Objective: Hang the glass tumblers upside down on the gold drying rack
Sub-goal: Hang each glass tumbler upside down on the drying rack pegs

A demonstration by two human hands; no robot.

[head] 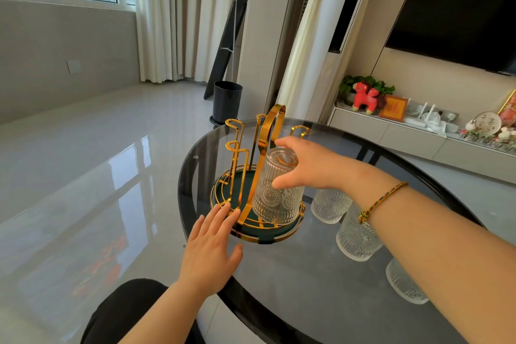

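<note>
The gold drying rack (237, 153) with a dark green round base stands on the round glass table (293, 274). An embossed glass tumbler (276, 198) hangs upside down on the rack's right side. My right hand (304, 165) grips it around its upturned base, thumb on the side. My left hand (212, 248) lies flat with fingers spread, fingertips touching the rack's near-left rim. Three more tumblers stand on the table under my right forearm: one (329, 205) closest to the rack, one (356, 237) behind it, one (405, 283) nearest the table edge.
The rack's other gold hooks (234, 127) stand bare at the left and back. A black bin (227, 102) sits on the floor beyond the table. A low shelf (418, 131) with ornaments runs along the right wall. My dark-clothed knee (125, 313) is below the table edge.
</note>
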